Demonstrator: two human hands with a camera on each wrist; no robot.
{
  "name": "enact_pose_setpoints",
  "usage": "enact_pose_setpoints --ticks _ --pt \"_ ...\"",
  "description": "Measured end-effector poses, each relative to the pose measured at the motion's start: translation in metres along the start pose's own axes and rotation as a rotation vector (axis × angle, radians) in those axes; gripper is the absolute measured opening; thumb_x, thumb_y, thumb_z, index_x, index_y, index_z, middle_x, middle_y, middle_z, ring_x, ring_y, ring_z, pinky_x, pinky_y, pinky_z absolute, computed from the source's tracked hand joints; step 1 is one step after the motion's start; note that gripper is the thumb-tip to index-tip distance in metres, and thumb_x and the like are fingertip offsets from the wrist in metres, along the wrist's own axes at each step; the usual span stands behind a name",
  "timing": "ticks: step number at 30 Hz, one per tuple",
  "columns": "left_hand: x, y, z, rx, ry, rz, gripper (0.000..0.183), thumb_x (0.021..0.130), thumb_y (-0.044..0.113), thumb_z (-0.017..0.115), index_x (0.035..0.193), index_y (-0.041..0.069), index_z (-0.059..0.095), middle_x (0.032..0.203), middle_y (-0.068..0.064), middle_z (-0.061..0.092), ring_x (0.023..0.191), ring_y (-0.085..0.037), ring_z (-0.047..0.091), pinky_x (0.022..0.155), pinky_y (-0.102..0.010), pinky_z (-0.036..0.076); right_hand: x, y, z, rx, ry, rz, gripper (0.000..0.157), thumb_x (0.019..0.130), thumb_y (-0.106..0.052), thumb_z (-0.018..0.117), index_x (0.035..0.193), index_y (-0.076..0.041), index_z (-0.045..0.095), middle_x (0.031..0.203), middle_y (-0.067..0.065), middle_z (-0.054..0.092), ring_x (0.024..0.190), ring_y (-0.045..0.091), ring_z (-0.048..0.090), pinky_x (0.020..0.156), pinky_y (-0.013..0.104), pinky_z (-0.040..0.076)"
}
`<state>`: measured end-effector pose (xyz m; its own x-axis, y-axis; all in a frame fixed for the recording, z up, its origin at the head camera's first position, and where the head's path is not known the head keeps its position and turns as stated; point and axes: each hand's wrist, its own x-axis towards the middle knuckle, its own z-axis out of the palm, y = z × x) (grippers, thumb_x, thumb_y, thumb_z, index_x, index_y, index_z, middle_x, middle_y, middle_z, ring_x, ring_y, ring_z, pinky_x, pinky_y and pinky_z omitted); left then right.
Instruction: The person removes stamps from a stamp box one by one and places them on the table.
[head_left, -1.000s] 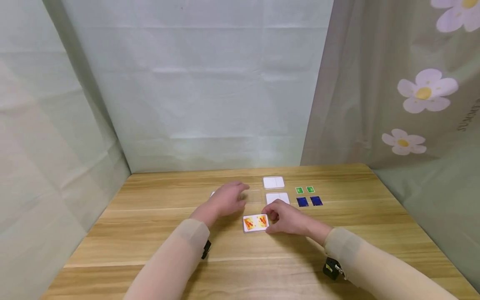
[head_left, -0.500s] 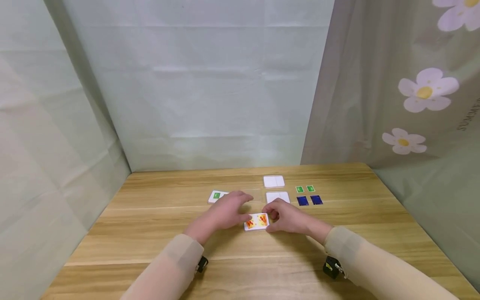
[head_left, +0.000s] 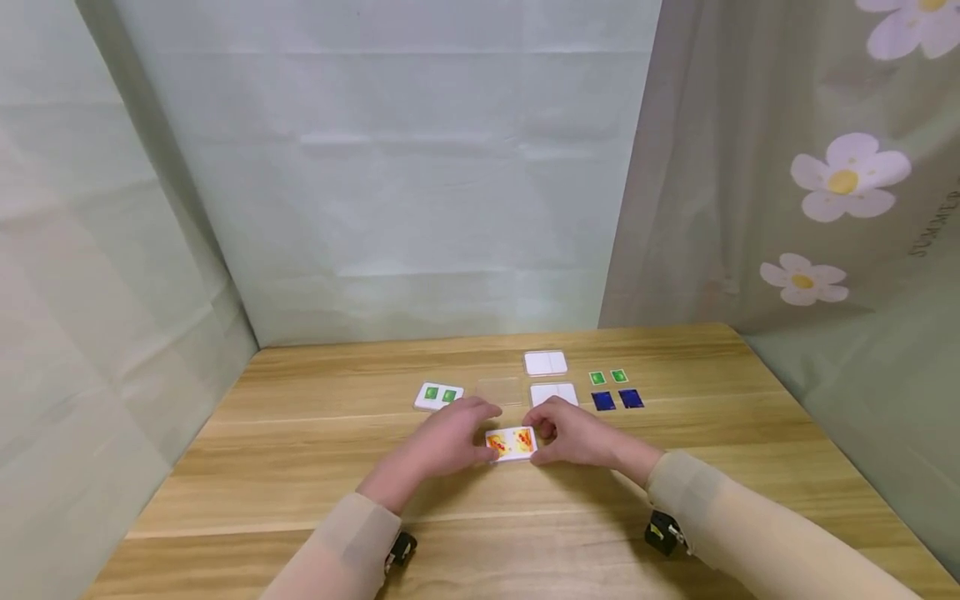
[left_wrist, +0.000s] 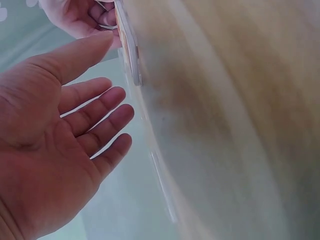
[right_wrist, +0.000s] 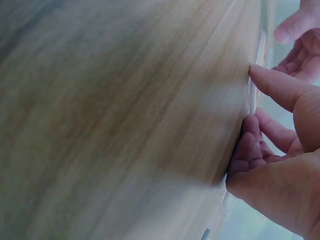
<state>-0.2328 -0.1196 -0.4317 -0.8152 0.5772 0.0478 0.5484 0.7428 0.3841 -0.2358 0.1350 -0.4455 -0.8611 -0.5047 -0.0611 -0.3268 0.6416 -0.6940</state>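
A flat, clear-edged white card [head_left: 512,443] with two orange-red pictures lies on the wooden table between my hands. My right hand [head_left: 570,433] grips its right end, thumb at the near corner and index finger at the far one. From the left, my left hand [head_left: 453,437] reaches over the card's left end with the thumb tip right at it. In the left wrist view the left hand's fingers [left_wrist: 102,107] are spread and loosely extended. Just behind the card lies a transparent plastic piece [head_left: 498,391].
A white card with two green pictures [head_left: 438,396] lies behind my left hand. Two blank white cards [head_left: 546,362] are at the back, one partly behind my right hand. Two small green squares [head_left: 607,377] and two dark blue squares [head_left: 617,400] lie to the right.
My left hand has moved back toward me from beside the transparent piece to the orange-pictured card, uncovering the green-pictured one. The right hand has kept its grip in place.
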Motion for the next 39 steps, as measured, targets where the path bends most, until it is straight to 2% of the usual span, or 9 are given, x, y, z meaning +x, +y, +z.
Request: enact_pose_setpoints --ticks 14,26,39 --pt "-0.005 0.0041 0.0038 -0.012 -0.042 0.002 0.066 0.087 0.019 0.097 0.142 -0.001 0.068 0.134 -0.015 0.067 0.123 -0.029 0.063 0.11 -0.048 0.053 -0.0015 -0.0023 0.0001 0.001 -0.006 0.018 0.04 0.089 -0.014 0.095 0.122 -0.009 0.074 0.114 0.005 0.06 0.102 0.02 0.056 0.091 0.036 0.05" --pt "-0.0032 0.0031 0.0058 -0.012 -0.052 -0.015 0.055 0.087 0.018 0.096 0.134 0.002 0.073 0.122 -0.009 0.068 0.108 -0.022 0.059 0.1 -0.043 0.054 -0.0018 -0.0021 0.0002 0.003 -0.003 0.019 0.04 0.088 -0.012 0.095 0.121 -0.008 0.074 0.113 0.005 0.06 0.101 0.019 0.057 0.09 0.035 0.05" --pt "-0.0026 -0.001 0.0079 -0.016 -0.039 -0.007 0.046 0.089 0.02 0.095 0.127 0.002 0.076 0.12 -0.008 0.066 0.107 -0.022 0.059 0.099 -0.043 0.053 -0.001 -0.0022 -0.0005 0.023 -0.01 0.026 0.039 0.089 -0.013 0.095 0.121 -0.008 0.074 0.115 0.006 0.061 0.103 0.02 0.057 0.092 0.037 0.051"
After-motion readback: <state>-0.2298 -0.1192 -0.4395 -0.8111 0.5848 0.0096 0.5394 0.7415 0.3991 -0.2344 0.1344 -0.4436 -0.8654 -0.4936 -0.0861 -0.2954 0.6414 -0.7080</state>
